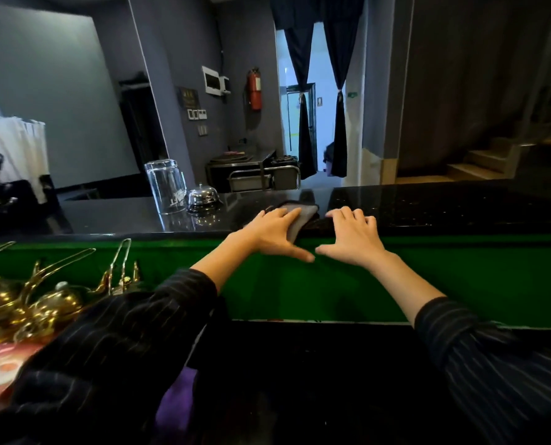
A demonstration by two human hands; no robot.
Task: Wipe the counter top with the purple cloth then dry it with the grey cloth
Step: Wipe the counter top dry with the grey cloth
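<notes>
Glass (166, 187) and bell (203, 195) stand left of centre on the tabletop (428, 203). My left grip (275, 234), fingers straight, presses the grey cloth (299, 216) at centre; my right grip (354, 237) rests flat beside it. The purple cloth (176, 403) lies at bottom centre.

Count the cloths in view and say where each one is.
2. The grey cloth lies on the black counter top under the left hand; the purple cloth shows low down, partly hidden by the left sleeve.
</notes>
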